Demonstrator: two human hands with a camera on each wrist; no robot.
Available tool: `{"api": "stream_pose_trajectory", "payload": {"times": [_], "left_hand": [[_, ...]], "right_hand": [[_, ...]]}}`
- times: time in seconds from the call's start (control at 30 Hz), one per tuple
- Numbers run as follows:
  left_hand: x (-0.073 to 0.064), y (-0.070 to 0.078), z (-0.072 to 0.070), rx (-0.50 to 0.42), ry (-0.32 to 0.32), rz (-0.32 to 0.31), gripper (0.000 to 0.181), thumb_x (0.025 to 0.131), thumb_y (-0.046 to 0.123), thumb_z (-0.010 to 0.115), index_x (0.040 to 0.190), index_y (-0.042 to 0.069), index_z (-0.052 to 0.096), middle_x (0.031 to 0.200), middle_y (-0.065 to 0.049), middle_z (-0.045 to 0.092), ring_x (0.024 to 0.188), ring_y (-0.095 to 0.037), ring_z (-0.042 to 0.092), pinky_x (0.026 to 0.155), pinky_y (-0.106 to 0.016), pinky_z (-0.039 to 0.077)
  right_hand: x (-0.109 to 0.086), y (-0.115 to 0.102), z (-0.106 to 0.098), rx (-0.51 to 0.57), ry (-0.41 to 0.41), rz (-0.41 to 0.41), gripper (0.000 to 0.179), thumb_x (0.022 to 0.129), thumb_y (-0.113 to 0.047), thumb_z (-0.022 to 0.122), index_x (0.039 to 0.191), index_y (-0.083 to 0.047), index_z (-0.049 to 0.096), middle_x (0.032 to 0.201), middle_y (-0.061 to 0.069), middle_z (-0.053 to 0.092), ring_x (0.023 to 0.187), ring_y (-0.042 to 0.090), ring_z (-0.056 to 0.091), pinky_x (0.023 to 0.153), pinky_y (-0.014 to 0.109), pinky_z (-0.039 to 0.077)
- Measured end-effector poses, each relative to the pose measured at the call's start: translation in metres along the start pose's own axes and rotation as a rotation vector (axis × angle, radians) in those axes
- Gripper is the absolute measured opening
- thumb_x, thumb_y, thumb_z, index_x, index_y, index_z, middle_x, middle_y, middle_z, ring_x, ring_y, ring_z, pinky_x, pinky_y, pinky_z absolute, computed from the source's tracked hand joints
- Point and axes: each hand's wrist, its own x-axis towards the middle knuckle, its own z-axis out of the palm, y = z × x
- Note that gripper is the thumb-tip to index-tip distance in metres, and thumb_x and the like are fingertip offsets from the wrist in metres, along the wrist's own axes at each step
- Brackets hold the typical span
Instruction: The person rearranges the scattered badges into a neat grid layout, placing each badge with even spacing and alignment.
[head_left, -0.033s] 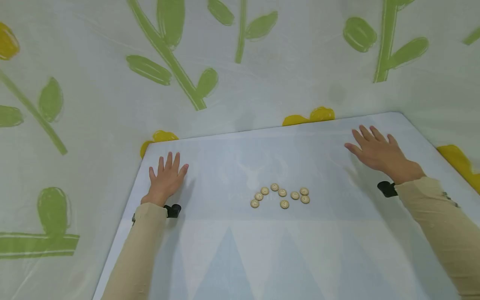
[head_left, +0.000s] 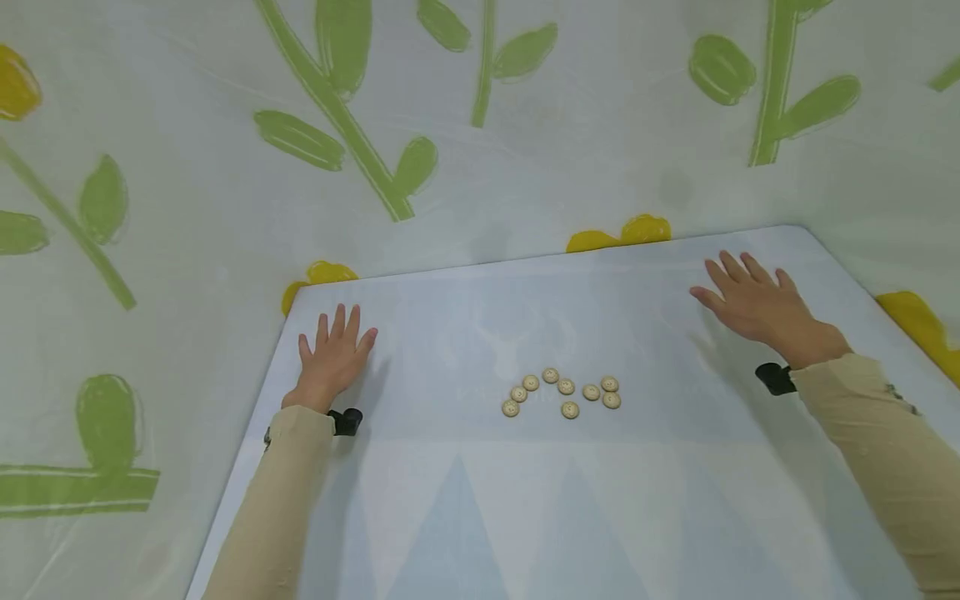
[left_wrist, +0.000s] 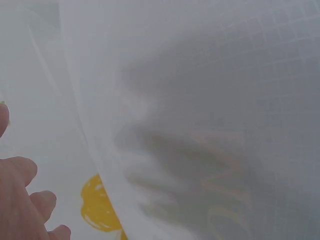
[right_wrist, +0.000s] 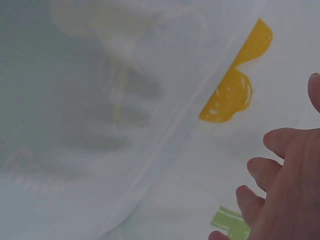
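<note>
No visible change since the prior head frame; nothing's being handled. One pale tabletop (head_left: 450,333). Two hands over it: left hand (head_left: 330,367) and right hand (head_left: 761,304), both wide, fingers spread, empty. Nine round beige buttons (head_left: 566,386) on it, between the hands, well apart from both.
</note>
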Motion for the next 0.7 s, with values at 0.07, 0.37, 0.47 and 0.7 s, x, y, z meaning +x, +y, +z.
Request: {"api": "stream_pose_trajectory", "payload": {"times": [0.07, 0.37, 0.47, 0.7], "left_hand": [[-0.001, -0.002, -0.001, 0.001, 0.002, -0.001, 0.07, 0.091, 0.056, 0.016, 0.143, 0.014, -0.003, 0.148, -0.014, -0.008, 0.13, -0.038, -0.016, 0.092, -0.062, -0.015], [-0.002, -0.001, -0.002, 0.032, 0.021, 0.002, 0.072, 0.09, 0.057, 0.018, 0.144, 0.013, -0.001, 0.148, -0.015, -0.008, 0.131, -0.038, -0.013, 0.093, -0.063, -0.014], [0.005, 0.0, -0.002, 0.042, 0.059, 0.018, 0.071, 0.09, 0.058, 0.017, 0.144, 0.013, 0.001, 0.148, -0.014, -0.008, 0.132, -0.037, -0.012, 0.094, -0.062, -0.013], [0.007, 0.014, 0.019, -0.144, 0.149, 0.185, 0.059, 0.092, 0.049, 0.032, 0.137, 0.01, 0.033, 0.145, -0.013, 0.022, 0.132, -0.033, 0.012, 0.1, -0.056, 0.012]], "right_hand": [[0.003, -0.001, 0.0, -0.003, -0.003, -0.008, 0.08, 0.089, -0.061, 0.014, 0.142, -0.004, 0.002, 0.146, 0.022, -0.005, 0.129, 0.042, -0.011, 0.093, 0.064, -0.009], [0.006, 0.0, -0.004, -0.016, 0.008, -0.027, 0.08, 0.089, -0.061, 0.015, 0.142, -0.004, 0.003, 0.146, 0.023, -0.003, 0.129, 0.044, -0.008, 0.092, 0.066, -0.008], [0.008, -0.003, -0.006, -0.025, 0.056, -0.046, 0.078, 0.09, -0.06, 0.016, 0.142, -0.004, 0.004, 0.146, 0.022, -0.001, 0.13, 0.043, -0.005, 0.093, 0.065, -0.005], [0.013, -0.013, 0.012, 0.007, 0.128, -0.085, 0.075, 0.09, -0.058, 0.022, 0.141, -0.002, 0.017, 0.141, 0.027, 0.018, 0.124, 0.046, 0.02, 0.094, 0.06, 0.019]]}}
